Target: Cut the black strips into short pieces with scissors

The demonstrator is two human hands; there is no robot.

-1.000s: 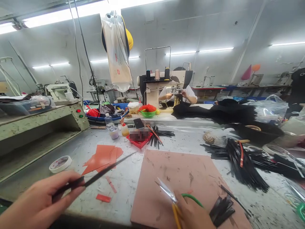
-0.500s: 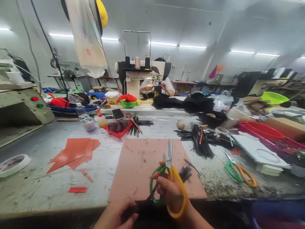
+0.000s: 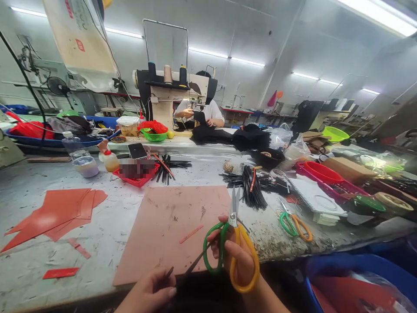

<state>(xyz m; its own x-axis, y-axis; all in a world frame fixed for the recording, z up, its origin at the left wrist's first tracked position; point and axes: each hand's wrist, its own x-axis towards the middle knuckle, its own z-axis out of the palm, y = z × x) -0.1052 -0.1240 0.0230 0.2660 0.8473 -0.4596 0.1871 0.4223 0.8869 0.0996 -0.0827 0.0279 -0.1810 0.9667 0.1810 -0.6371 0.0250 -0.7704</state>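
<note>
My right hand (image 3: 240,257) is closed on a pair of scissors (image 3: 233,214) with one green and one yellow handle. Their blades point up and stand slightly apart. A narrow black strip (image 3: 196,262) runs down and left from the fingers of this hand. My left hand (image 3: 150,284), at the bottom, is closed with thumb and fingers together, and a short dark strip end (image 3: 170,272) sticks out of it. Between and below the hands it is too dark to make things out. Behind them lies a pink mat (image 3: 163,226) bearing a thin red strip (image 3: 190,234).
Orange-red sheets (image 3: 61,211) lie at left. Black strips (image 3: 253,191) and second scissors (image 3: 296,225) lie right of the mat. A red basket (image 3: 140,176) and a phone (image 3: 137,151) sit farther back. A blue tub (image 3: 342,263) stands lower right. Across the table, a person (image 3: 213,113) works at a sewing machine.
The view has swung right, so the table's things sit farther left and the blue tub shows more. My left hand has moved away from my right. The thin red strip now shows on the mat.
</note>
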